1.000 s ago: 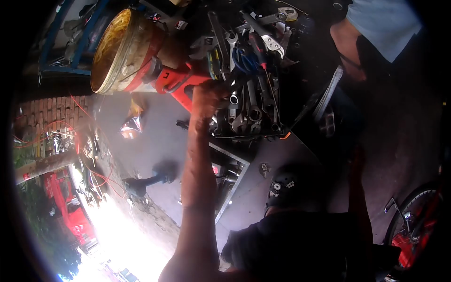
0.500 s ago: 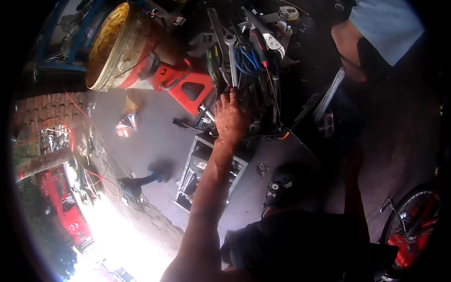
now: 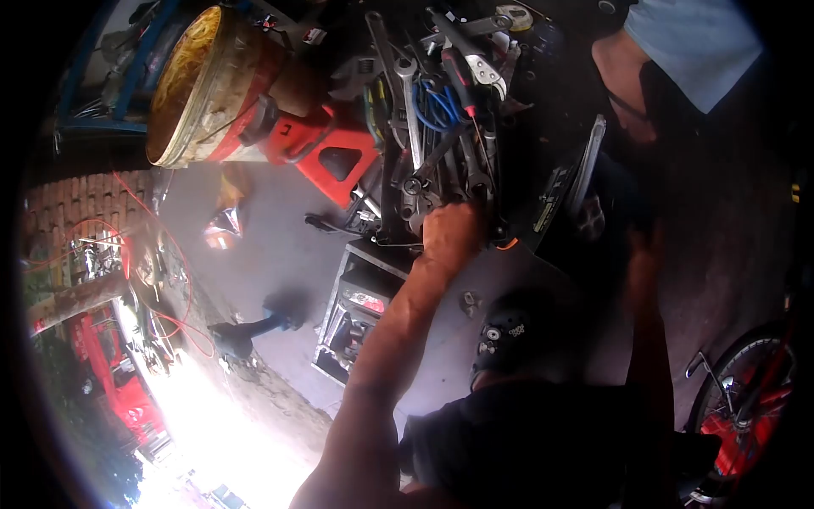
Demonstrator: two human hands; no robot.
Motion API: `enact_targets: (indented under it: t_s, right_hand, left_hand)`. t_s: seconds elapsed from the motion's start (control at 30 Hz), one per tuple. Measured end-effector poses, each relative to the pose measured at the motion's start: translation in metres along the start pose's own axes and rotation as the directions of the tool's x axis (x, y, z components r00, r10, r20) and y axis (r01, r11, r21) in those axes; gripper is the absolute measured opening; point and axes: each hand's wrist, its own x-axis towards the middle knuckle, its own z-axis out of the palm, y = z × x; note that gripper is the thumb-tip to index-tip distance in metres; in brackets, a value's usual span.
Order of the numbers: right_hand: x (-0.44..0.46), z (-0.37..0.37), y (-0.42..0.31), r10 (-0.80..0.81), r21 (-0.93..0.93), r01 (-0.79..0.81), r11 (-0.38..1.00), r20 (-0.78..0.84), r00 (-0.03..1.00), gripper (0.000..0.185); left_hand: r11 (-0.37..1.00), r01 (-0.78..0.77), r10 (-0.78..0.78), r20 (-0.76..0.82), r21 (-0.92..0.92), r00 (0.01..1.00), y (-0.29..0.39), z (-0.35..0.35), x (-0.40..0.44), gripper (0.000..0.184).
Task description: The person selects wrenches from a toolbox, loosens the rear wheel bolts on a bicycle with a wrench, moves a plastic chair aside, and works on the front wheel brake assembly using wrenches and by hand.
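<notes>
My left hand [image 3: 454,231] is at the near edge of a heap of hand tools, fingers curled down among wrench heads; what they grip, if anything, is hidden. Just beyond it lie a long combination wrench [image 3: 413,114], blue-handled pliers [image 3: 437,109] and a red-and-black screwdriver [image 3: 459,76]. Locking pliers [image 3: 484,68] and an adjustable wrench [image 3: 356,75] rest farther back in the pile. Off to the right, my right hand [image 3: 643,248] hangs in shadow, smeared by motion, and its fingers cannot be made out.
Left of the tools stand a red jack stand [image 3: 335,157] and a dirty bucket [image 3: 246,110]. A metal-framed box of parts [image 3: 352,318] sits below. A bicycle wheel [image 3: 738,399] is at lower right. Another person's leg [image 3: 623,81] is at upper right.
My left hand has drawn back and to the right over the tools, its fingers now curled instead of stretched out. My right hand has come up into dim view.
</notes>
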Motion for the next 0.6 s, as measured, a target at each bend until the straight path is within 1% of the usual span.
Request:
enact_targets:
  t_s: [0.03,0.07,0.17,0.2,0.23,0.27,0.3,0.33,0.37,0.43,0.47,0.53,0.57,0.6]
  right_hand:
    - [0.007,-0.001,0.010,-0.094,-0.077,0.093,0.993,-0.013,0.996,0.056]
    - [0.012,-0.003,0.004,-0.097,-0.096,0.098,0.991,0.013,0.995,0.054]
    - [0.037,-0.021,-0.028,-0.117,-0.147,0.129,0.981,0.086,0.989,0.051]
    - [0.043,-0.025,-0.039,-0.127,-0.163,0.145,0.976,0.119,0.985,0.050]
    - [0.052,-0.028,-0.047,-0.136,-0.178,0.161,0.971,0.147,0.980,0.049]
    - [0.062,-0.031,-0.053,-0.132,-0.225,0.170,0.959,0.174,0.976,0.048]
    - [0.072,-0.034,-0.058,-0.128,-0.272,0.182,0.945,0.204,0.971,0.047]
    - [0.079,-0.036,-0.061,-0.126,-0.315,0.198,0.928,0.233,0.964,0.046]
    - [0.082,-0.036,-0.062,-0.194,-0.352,0.236,0.906,0.150,0.969,0.045]
    - [0.091,-0.031,-0.069,-0.343,-0.428,0.304,0.851,-0.015,0.939,0.041]
    - [0.082,-0.034,-0.092,-0.384,-0.317,0.350,0.882,-0.051,0.922,0.039]
    - [0.029,-0.043,-0.166,-0.440,-0.090,0.431,0.898,-0.127,0.889,0.036]
    - [0.004,-0.037,-0.181,-0.502,0.068,0.502,0.862,-0.025,0.865,0.034]
    - [-0.018,-0.029,-0.194,-0.571,0.229,0.544,0.807,0.065,0.819,0.031]
  left_hand:
    - [0.999,0.024,-0.026,0.054,0.032,0.998,0.007,-0.008,0.002,0.020]
    - [0.997,0.046,-0.052,0.102,0.065,0.993,0.012,-0.014,0.003,0.021]
    - [1.000,0.029,-0.029,0.114,0.001,0.993,0.016,-0.020,0.004,0.024]
    - [0.997,-0.039,0.030,-0.130,-0.068,0.991,0.014,-0.022,-0.001,0.026]
    - [0.985,-0.126,0.075,-0.371,-0.115,0.926,0.009,-0.022,-0.008,0.028]
    - [0.965,-0.219,0.095,-0.585,-0.144,0.806,0.002,-0.022,-0.016,0.031]
    - [0.954,-0.239,0.070,-0.640,-0.181,0.765,-0.010,-0.019,-0.020,0.037]
    - [0.960,-0.230,0.088,-0.610,-0.157,0.787,-0.018,-0.021,-0.030,0.042]
    - [0.966,-0.221,0.105,-0.583,-0.131,0.806,-0.024,-0.025,-0.042,0.046]
    - [0.976,-0.208,0.152,-0.477,-0.067,0.866,-0.037,-0.023,-0.060,0.044]
    - [0.979,-0.199,0.167,-0.417,-0.035,0.894,-0.043,-0.016,-0.066,0.043]
    - [0.984,-0.179,0.154,-0.425,-0.018,0.892,-0.054,0.008,-0.069,0.037]
    - [0.985,-0.175,0.154,-0.436,-0.007,0.887,-0.058,0.017,-0.065,0.034]
    - [0.978,-0.207,0.183,-0.425,-0.011,0.886,-0.062,0.023,-0.060,0.030]
